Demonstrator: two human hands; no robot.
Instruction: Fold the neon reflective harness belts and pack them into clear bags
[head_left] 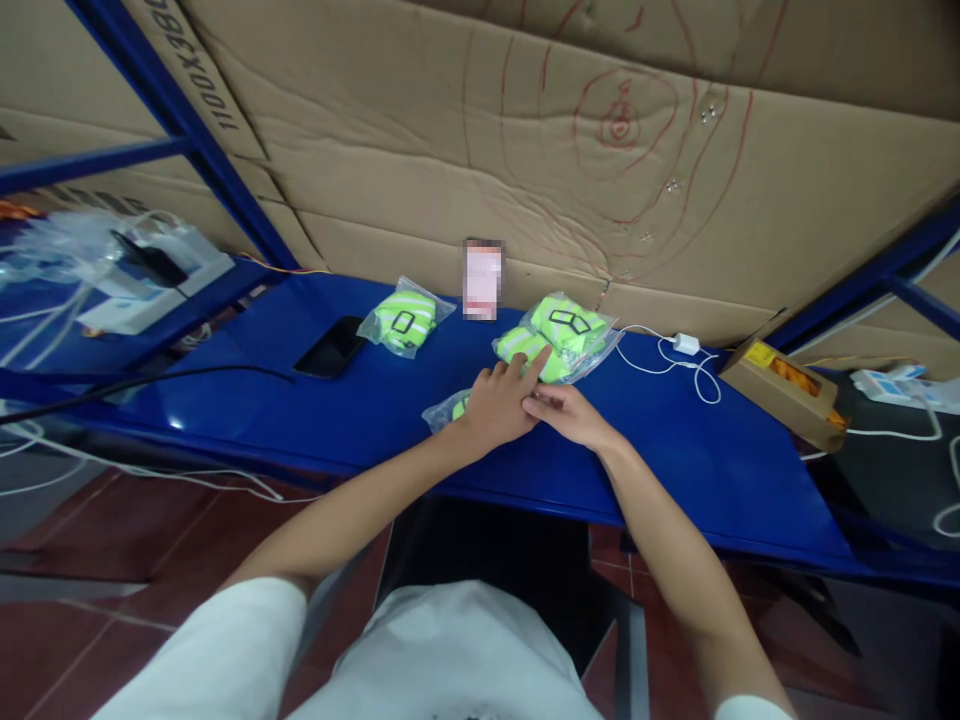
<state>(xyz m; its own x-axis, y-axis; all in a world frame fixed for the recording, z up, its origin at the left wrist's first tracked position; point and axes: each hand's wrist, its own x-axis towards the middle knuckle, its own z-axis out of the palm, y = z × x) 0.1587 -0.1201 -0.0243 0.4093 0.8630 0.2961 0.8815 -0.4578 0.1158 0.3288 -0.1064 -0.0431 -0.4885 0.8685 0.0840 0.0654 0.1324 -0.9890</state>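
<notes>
My left hand (504, 402) hovers over or rests on the blue table, index finger stretched out and the other fingers bent downward. My right hand (571, 414) meets it at the thumb side, fingers drawn together; whatever lies between them is hidden. Just beyond the hands, clear bags of folded neon-yellow reflective vests (568, 326) lie in an overlapping pile, and the left index finger overlaps it in view. Another bagged neon-yellow bundle (448, 410) is mostly covered by my left hand and wrist. Farther left sits one more bagged vest (405, 320).
A dark phone (330, 347) lies on the blue table (360, 420). A lit, blurred screen (482, 280) leans against the cardboard wall (375, 190). To the right are a white charger with cable (684, 344) and a cardboard box (787, 394). Blue posts frame both sides.
</notes>
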